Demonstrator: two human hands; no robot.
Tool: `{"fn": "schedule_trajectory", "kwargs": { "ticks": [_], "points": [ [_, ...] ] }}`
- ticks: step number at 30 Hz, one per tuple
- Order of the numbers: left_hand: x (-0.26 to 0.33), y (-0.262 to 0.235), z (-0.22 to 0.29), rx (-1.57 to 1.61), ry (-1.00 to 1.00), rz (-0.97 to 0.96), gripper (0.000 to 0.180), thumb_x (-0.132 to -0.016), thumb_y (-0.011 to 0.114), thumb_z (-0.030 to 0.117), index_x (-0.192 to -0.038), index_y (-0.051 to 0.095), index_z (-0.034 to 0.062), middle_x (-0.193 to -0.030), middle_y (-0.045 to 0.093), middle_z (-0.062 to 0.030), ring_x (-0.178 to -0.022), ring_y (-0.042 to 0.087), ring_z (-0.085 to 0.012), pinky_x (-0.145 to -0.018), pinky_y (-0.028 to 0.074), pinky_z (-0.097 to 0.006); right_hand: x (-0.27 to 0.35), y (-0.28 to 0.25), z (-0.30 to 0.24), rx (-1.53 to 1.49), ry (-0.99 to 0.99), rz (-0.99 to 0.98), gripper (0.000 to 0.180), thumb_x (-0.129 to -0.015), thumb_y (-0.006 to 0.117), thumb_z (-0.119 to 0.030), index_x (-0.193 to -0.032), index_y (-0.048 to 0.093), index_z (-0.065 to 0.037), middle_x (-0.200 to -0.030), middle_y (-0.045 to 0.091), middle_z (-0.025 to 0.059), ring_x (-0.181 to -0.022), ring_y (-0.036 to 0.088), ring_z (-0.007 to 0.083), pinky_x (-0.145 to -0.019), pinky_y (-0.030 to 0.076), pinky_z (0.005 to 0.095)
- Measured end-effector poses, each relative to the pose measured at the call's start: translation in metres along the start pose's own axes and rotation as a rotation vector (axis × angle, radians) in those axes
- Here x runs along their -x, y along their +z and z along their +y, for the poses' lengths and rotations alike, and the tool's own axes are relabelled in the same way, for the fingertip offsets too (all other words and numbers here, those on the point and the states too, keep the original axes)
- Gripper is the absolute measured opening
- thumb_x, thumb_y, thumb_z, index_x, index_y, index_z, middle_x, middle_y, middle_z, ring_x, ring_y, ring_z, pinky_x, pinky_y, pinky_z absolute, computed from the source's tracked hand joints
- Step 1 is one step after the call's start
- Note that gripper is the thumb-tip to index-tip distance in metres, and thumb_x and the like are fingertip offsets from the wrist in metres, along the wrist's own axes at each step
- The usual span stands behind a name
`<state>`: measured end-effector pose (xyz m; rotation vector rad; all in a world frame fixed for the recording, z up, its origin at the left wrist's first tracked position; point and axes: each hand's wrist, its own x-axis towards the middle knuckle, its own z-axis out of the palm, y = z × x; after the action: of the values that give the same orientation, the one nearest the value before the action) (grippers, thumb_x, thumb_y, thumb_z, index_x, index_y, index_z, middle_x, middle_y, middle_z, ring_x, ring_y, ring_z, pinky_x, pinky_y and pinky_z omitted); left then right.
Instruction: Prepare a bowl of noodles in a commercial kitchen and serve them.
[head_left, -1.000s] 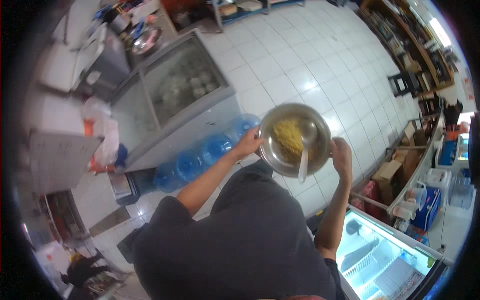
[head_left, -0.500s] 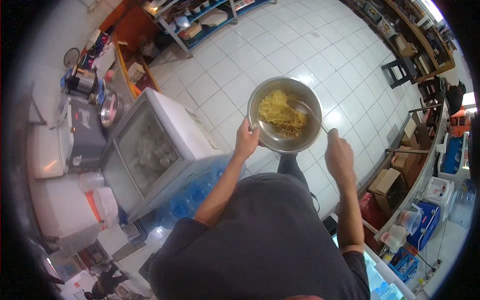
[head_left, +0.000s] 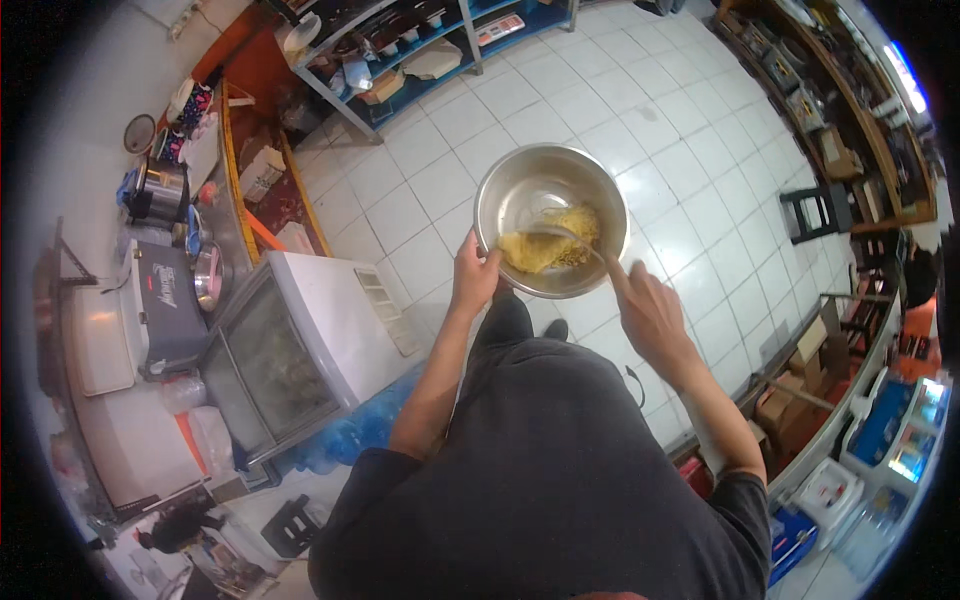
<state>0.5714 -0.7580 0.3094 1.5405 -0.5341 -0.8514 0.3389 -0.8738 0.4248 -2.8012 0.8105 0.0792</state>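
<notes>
A round steel mixing bowl (head_left: 508,190) is held over the tiled floor in front of my body. My left hand (head_left: 474,277) grips its near left rim, thumb toward the inside. In my right hand (head_left: 650,312) is the handle of a metal spoon (head_left: 563,232), which reaches over the near right rim into the bowl. Yellow, crumbly or shredded food (head_left: 545,248) lies gathered at the bowl's near side, with a brownish part at the right. Its exact kind I cannot make out. The spoon's head rests in this food and is partly hidden by it.
A glass-topped chest freezer (head_left: 350,290) stands at my left, with blue water bottles (head_left: 355,432) beside it. Blue-edged metal shelves (head_left: 425,85) are at the back. A dark plastic stool (head_left: 815,212) stands at the right, near wooden shelving (head_left: 850,110) and cardboard boxes (head_left: 780,400).
The bowl has shifted slightly left. The food has moved from the bowl's far side to its near side, and my right hand with the spoon has come leftward and closer to the rim.
</notes>
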Motion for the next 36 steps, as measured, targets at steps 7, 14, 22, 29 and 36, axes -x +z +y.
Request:
{"fn": "schedule_trajectory", "kwargs": {
  "ticks": [7,14,22,29,36],
  "points": [
    [-0.141,0.002,-0.006,-0.104,0.184,0.153,0.031,-0.081,0.046,-0.002,-0.112,0.047,-0.0035,-0.089,0.063,-0.0189,-0.068,0.067,-0.0247,-0.050,0.056,-0.031,-0.154,0.024,0.054,0.145,0.054,-0.025,0.047,-0.079,0.049,-0.003,-0.126,0.043,-0.001,-0.084,0.054,0.0174,-0.061,0.061,0.0296,-0.052,0.050,0.0396],
    [-0.279,-0.023,0.060,-0.065,0.052,0.167,0.037,-0.084,0.047,-0.001,-0.121,0.045,-0.0021,-0.091,0.060,-0.0140,-0.073,0.066,-0.0219,-0.047,0.059,-0.032,-0.307,-0.033,0.070,0.048,0.198,-0.091,0.043,-0.082,0.045,0.000,-0.124,0.041,0.004,-0.088,0.056,0.0232,-0.067,0.063,0.0359,-0.058,0.051,0.0466],
    [-0.440,-0.033,0.032,-0.253,0.239,0.235,0.041,-0.083,0.048,-0.001,-0.124,0.045,-0.0022,-0.095,0.061,-0.0164,-0.070,0.067,-0.0214,-0.050,0.058,-0.030,-0.452,-0.063,0.103,-0.138,-0.142,-0.135,0.043,-0.080,0.047,0.002,-0.122,0.041,0.001,-0.090,0.055,0.0207,-0.068,0.062,0.0394,-0.059,0.050,0.0469],
    [-0.527,-0.031,0.099,-0.045,0.005,0.302,0.045,-0.084,0.048,0.000,-0.129,0.041,0.0027,-0.097,0.061,-0.0172,-0.070,0.067,-0.0220,-0.050,0.059,-0.029,-0.589,-0.048,0.149,0.037,-0.064,-0.121,0.050,-0.081,0.049,-0.002,-0.130,0.039,-0.001,-0.089,0.055,0.0207,-0.063,0.063,0.0345,-0.054,0.053,0.0425],
    [-0.607,-0.057,0.128,0.173,-0.011,0.578,0.037,-0.087,0.047,0.001,-0.124,0.045,0.0040,-0.099,0.062,-0.0122,-0.069,0.067,-0.0183,-0.049,0.059,-0.027,-0.728,-0.089,0.177,-0.027,-0.358,-0.077,0.049,-0.080,0.047,0.000,-0.128,0.038,0.002,-0.090,0.056,0.0236,-0.065,0.063,0.0379,-0.057,0.053,0.0461]
  ]
}}
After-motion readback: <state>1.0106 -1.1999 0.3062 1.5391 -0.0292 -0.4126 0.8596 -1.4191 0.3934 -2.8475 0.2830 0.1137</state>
